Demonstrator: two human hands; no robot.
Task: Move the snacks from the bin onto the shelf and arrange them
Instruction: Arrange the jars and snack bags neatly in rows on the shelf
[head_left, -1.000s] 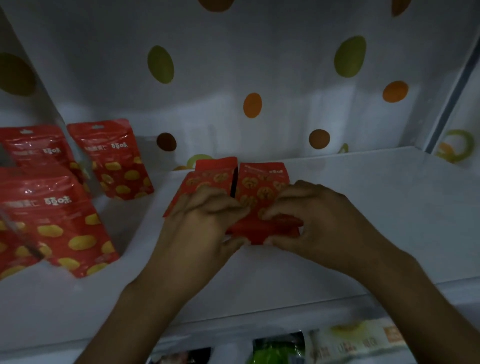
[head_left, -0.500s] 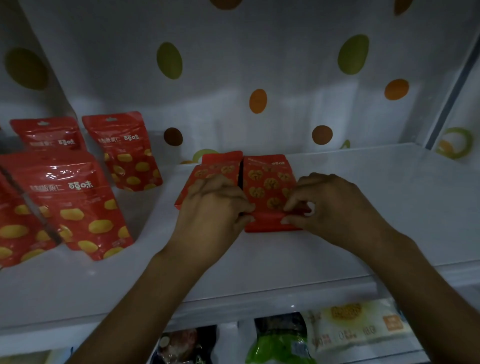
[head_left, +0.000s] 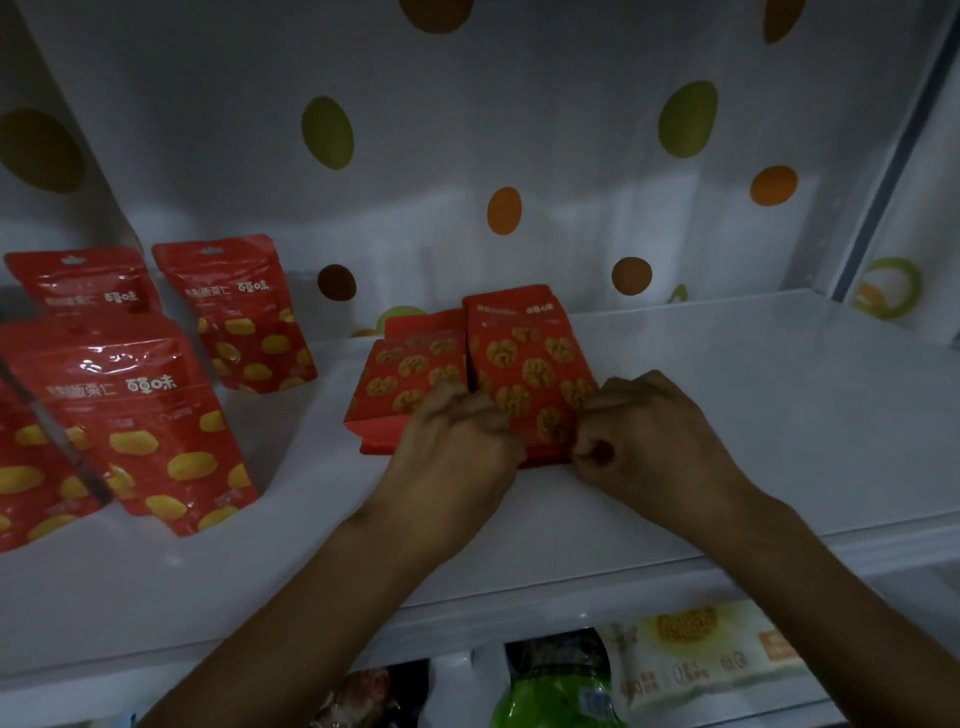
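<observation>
White shelf board (head_left: 753, 426), dimly lit, backed by a white wall with coloured spots (head_left: 327, 132).

Right hand (head_left: 654, 441): fingers (head_left: 597, 415) curled tight, tips pinching the lower right corner of a red walnut packet (head_left: 530, 364). Left hand (head_left: 457, 452): fingers curled round the same packet's lower left edge, knuckles toward the camera. The thumb is not visible.

The packet is raised on its lower edge between the two hands, printed face toward the camera, top rising at 12 o'clock from the knuckles. A second walnut packet (head_left: 410, 374) touches it at 9 o'clock, sitting slightly lower, with another red edge showing behind it. Both are mid-shelf, back from the front lip.

Chestnut pouches (head_left: 156, 431), at least four, stand grouped at 9 o'clock from the hands, well apart from the walnut packets.

Below the shelf at 6 o'clock are a green bag (head_left: 550, 691) and a pale packet (head_left: 701, 649). Their contents cannot be made out.
</observation>
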